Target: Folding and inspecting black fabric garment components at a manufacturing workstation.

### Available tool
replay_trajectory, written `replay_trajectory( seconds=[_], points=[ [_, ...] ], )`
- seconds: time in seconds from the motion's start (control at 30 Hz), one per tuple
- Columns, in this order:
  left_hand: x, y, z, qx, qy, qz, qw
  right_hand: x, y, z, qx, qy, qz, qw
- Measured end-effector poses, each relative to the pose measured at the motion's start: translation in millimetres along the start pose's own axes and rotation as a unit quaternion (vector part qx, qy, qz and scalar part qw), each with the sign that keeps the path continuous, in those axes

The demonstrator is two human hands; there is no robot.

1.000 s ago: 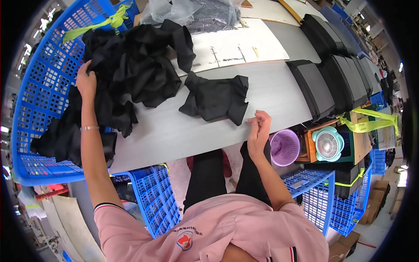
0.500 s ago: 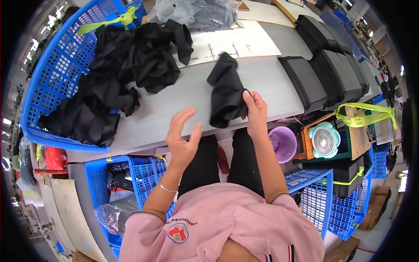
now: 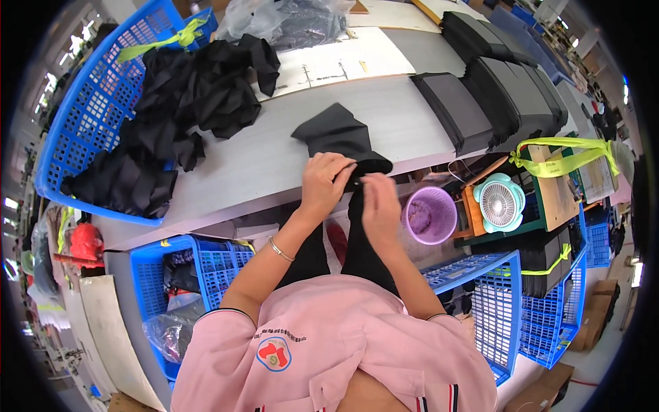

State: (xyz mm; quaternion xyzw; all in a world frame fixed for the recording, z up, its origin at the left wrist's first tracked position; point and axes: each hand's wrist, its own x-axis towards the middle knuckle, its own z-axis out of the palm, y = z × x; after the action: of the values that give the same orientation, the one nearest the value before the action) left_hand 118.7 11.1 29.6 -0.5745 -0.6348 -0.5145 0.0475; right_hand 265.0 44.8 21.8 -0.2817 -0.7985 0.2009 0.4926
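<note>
A black fabric piece (image 3: 338, 130) lies partly on the grey worktable (image 3: 274, 147), its near end lifted at the table's front edge. My left hand (image 3: 325, 185) is closed on that near end, thumb and fingers pinching the cloth. Just to the right, my right hand (image 3: 381, 209) is beside the same end; its fingers are smeared by motion, and whether they touch the cloth I cannot tell. To the left, a loose heap of black fabric pieces (image 3: 161, 96) spills out of a blue basket (image 3: 86, 117) onto the table.
Neat stacks of flat black pieces (image 3: 456, 110) stand on the table's right. A white board (image 3: 329, 62) lies at the back beside clear plastic bags (image 3: 285, 24). Below the table are a purple basket (image 3: 430, 214), a small turquoise fan (image 3: 500, 203) and blue crates (image 3: 223, 268).
My left hand, open and apart before, now grips the fabric's near end. My right hand has let go or shifted its hold, moving left and nearer me. The fabric is laid flatter on the table.
</note>
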Motion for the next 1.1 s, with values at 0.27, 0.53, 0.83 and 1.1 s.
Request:
replay_trajectory(
  seconds=[0.27,0.53,0.83,1.1],
  points=[
    [-52.1,94.5,-6.1,-0.115,-0.070,0.012,0.991,36.9,62.8,59.3,0.210,-0.235,0.037,0.948],
    [-84.5,126.7,-27.2,-0.276,-0.189,-0.037,0.942,69.5,6.4,65.4,0.628,0.106,0.495,0.591],
    [-50.0,93.9,-36.3,-0.339,-0.035,-0.296,0.892,21.9,11.6,45.6,0.680,-0.001,0.350,0.644],
    [0.5,-50.0,-38.1,-0.254,0.148,-0.309,0.904,-29.1,-69.5,17.0,0.283,-0.189,0.211,0.916]
  ],
)
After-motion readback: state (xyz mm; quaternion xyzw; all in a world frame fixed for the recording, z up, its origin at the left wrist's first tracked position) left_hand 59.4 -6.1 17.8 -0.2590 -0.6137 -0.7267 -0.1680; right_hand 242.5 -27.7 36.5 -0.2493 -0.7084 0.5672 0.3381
